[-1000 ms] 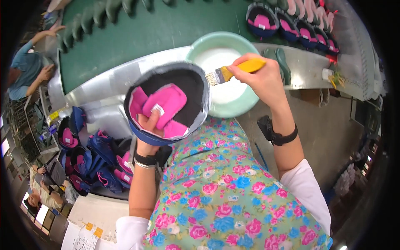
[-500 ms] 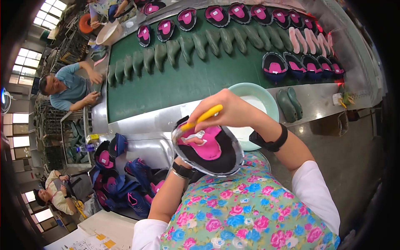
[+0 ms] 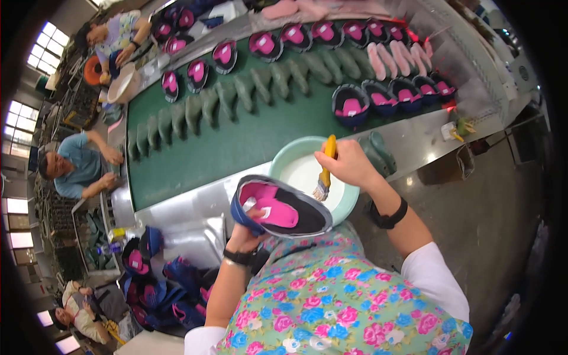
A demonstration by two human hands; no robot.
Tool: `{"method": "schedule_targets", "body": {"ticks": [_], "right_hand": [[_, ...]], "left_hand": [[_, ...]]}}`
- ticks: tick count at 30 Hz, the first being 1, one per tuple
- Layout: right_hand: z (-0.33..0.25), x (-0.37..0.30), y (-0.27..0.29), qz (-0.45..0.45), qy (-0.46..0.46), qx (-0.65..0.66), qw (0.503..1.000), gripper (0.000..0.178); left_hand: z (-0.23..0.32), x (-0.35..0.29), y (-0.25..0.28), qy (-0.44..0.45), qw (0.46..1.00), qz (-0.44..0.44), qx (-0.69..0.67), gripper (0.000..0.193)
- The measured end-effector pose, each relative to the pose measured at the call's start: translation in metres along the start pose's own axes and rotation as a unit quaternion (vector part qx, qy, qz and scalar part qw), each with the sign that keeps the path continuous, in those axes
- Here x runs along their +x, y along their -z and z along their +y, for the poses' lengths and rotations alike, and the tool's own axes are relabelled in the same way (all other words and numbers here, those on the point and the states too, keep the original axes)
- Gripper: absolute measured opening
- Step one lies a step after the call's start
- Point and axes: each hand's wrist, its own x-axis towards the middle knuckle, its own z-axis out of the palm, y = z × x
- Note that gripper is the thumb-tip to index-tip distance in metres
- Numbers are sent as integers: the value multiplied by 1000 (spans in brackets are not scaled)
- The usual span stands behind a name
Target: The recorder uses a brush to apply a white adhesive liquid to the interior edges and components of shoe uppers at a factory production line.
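Note:
In my left hand (image 3: 244, 236) is a dark blue shoe upper (image 3: 305, 208) with pink and black lining, its open underside facing up. The fingers wrap round one end of it, and a fingertip shows inside the lining. My right hand (image 3: 350, 164) grips the yellow handle of a paintbrush (image 3: 326, 168). The bristles point down over a pale green basin (image 3: 349, 208) of white liquid, beside the upper's edge. Whether they touch the liquid I cannot tell.
A green conveyor belt (image 3: 195, 163) carries rows of green shoe lasts (image 3: 225, 97), uppers (image 3: 351, 106) and pink insoles (image 3: 387, 61). Piled uppers (image 3: 177, 290) lie at my left. Two green lasts (image 3: 378, 152) sit beyond my right hand. Co-workers (image 3: 80, 168) are along the left side.
The brush has moved right, from the upper's edge to over the basin. The upper is tilted differently, showing more of its blue outside. The whole view has turned and shifted.

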Motion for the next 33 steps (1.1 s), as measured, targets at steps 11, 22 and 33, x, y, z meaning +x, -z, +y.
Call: {"method": "schedule_targets", "body": {"ticks": [11,22,33], "right_hand": [[-14,29,17,-75,265,62,959,36],[148,173,-34,-27,231,-170,958,17],[198,186,-44,-68,62,-345,934,27]], "left_hand": [[23,70,-89,-501,748,11,436,76],[43,61,36,-367,799,235,414,71],[-6,-168,248,-268,556,720,317,44]]}}
